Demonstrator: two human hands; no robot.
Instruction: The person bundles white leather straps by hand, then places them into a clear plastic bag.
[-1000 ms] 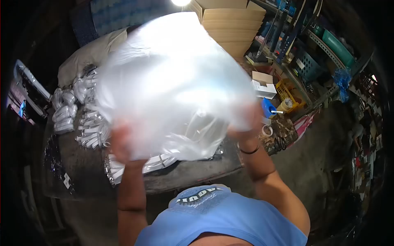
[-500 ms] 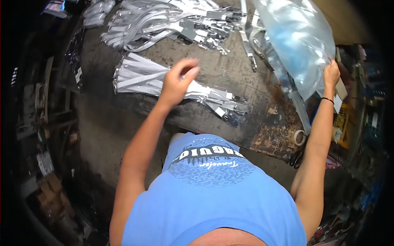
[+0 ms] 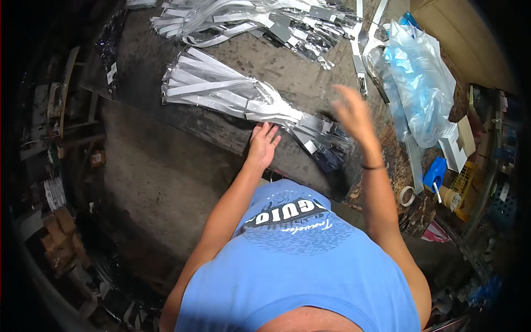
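Note:
My left hand [image 3: 264, 145] lies open, fingers spread, at the near edge of the worn table [image 3: 287, 77], just under a bundle of clear-wrapped white strips [image 3: 232, 95]. My right hand [image 3: 352, 111] is raised and blurred above the table, open and holding nothing, close to the right end of that bundle. A large clear plastic bag [image 3: 420, 83] with a bluish tint lies at the table's right end, apart from both hands.
More wrapped strips [image 3: 260, 22] are piled at the table's far side. A tape roll [image 3: 407, 195], a blue tool [image 3: 435, 172] and a white box [image 3: 454, 149] sit at the right end. Cardboard [image 3: 470, 39] stands behind. Dark clutter lines the floor at left.
My right hand has let go of the plastic bag, which now rests on the table's right end, and has moved left. My left hand has dropped to the table's near edge.

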